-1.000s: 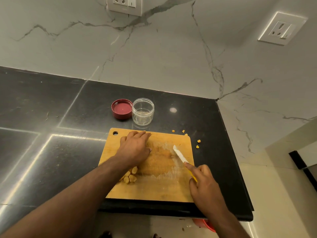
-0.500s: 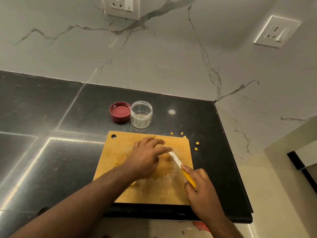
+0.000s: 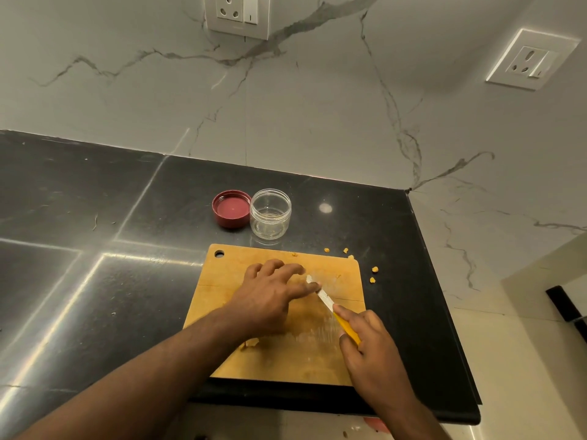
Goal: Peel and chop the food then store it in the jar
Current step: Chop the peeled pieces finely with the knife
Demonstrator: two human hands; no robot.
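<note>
Looking down from the head camera, I log what I see line by line.
Board: a rectangular light-brown wooden cutting board [image 3: 222, 281] with a round hole in its far left corner lies on the black polished stone counter [image 3: 95, 217], near the counter's front edge.
Right hand: my right hand [image 3: 371, 350] grips the yellow handle of a small white-bladed knife [image 3: 325, 296]; fingers curled round the handle, index finger laid along its top, blade angled toward the far left over the board.
Left hand: my left hand [image 3: 270, 296] rests over the middle of the board, fingers loosely bent and spread; its fingertips [image 3: 313, 285] touch the blade. I cannot tell whether it holds anything underneath.
Food: a few pale yellow chopped pieces [image 3: 251, 342] show at the heel of the left hand; small yellow bits [image 3: 374, 269] lie scattered on the counter just past the board's far right corner.
Jar: a short clear plastic jar [image 3: 270, 214], open and upright, stands just behind the board.
Lid: a round dark-red screw lid [image 3: 231, 208] lies inside-up, touching the jar's left side.
</note>
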